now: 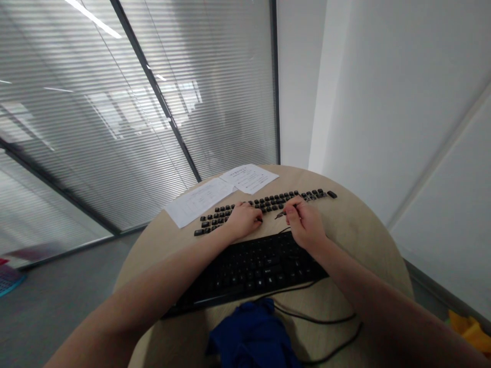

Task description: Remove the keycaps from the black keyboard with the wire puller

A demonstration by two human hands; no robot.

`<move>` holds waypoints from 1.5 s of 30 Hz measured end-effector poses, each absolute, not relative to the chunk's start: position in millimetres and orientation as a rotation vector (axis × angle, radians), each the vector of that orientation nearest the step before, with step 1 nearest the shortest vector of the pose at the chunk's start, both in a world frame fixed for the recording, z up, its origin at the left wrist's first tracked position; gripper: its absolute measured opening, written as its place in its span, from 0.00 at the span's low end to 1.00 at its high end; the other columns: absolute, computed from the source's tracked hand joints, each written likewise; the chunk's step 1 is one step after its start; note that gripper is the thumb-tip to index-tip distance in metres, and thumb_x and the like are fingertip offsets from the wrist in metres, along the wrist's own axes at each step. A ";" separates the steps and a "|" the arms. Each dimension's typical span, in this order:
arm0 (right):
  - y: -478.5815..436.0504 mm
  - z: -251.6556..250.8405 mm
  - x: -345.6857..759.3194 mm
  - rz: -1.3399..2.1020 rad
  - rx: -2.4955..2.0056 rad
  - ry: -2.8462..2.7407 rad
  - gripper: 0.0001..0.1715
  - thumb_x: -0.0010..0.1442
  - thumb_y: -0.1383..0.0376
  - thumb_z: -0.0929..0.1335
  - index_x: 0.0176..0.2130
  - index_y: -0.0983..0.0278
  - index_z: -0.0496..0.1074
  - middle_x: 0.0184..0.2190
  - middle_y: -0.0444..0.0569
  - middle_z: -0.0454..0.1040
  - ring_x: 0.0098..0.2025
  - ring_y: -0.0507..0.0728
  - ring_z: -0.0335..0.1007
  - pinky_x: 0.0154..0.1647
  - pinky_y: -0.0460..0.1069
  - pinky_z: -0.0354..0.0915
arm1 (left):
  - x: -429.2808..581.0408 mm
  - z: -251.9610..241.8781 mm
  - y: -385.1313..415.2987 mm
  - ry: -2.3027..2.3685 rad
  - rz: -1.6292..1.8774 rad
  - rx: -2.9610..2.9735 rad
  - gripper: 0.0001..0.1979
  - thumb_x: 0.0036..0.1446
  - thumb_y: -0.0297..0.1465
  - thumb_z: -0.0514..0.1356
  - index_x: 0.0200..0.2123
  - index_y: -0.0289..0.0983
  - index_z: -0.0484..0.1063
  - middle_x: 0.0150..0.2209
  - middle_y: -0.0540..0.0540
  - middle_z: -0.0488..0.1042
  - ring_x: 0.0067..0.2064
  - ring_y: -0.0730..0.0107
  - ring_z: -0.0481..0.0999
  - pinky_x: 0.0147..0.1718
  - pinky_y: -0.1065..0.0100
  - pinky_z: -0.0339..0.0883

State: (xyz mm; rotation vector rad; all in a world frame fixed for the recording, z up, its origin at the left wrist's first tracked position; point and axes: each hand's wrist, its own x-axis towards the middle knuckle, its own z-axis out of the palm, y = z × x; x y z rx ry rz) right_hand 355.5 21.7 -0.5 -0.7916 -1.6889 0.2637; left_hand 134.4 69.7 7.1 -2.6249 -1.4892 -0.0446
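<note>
Rows of loose black keycaps [276,201] lie spread across the round wooden table. My left hand [243,221] rests by the near edge of these rows, its fingers curled and closed around a small dark keycap [260,220], which is mostly hidden. In my right hand [307,224] a thin, dark, pointed tool [281,214] is pinched, its tip toward the left; its exact kind is too small to tell. Below both hands a black keyboard [264,268] lies at a slant, partly covered by my forearms.
Two printed paper sheets [203,202] lie at the table's far left edge. A blue cloth [251,335] and a black cable [318,320] are at the near side. Glass panels with blinds [134,128] stand behind, and a white wall [383,112] rises on the right.
</note>
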 end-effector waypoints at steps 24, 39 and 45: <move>21.1 -2.1 355.5 0.273 -0.773 -1.680 0.14 0.74 0.57 0.62 0.36 0.59 0.67 0.21 0.41 0.69 0.22 0.54 0.66 0.25 0.49 0.60 | 137.2 5.3 78.6 -1.505 -0.132 -2.645 0.15 0.57 0.30 0.65 0.48 0.41 0.80 0.46 0.42 0.83 0.52 0.48 0.76 0.51 0.52 0.66; 11.8 -9.8 349.5 0.600 -0.770 -1.649 0.22 0.74 0.49 0.61 0.36 0.59 0.69 0.22 0.42 0.70 0.22 0.52 0.67 0.23 0.47 0.64 | 30.4 42.6 3.9 -1.748 -0.462 -2.862 0.11 0.64 0.37 0.60 0.43 0.41 0.81 0.39 0.48 0.83 0.38 0.67 0.79 0.42 0.65 0.71; -16.1 -6.2 343.6 0.926 -0.622 -1.917 0.23 0.73 0.47 0.63 0.37 0.61 0.72 0.22 0.43 0.71 0.22 0.51 0.68 0.23 0.46 0.64 | 8.1 25.4 -15.9 -1.655 -0.514 -2.981 0.13 0.65 0.39 0.60 0.44 0.41 0.81 0.44 0.46 0.82 0.45 0.66 0.80 0.48 0.64 0.70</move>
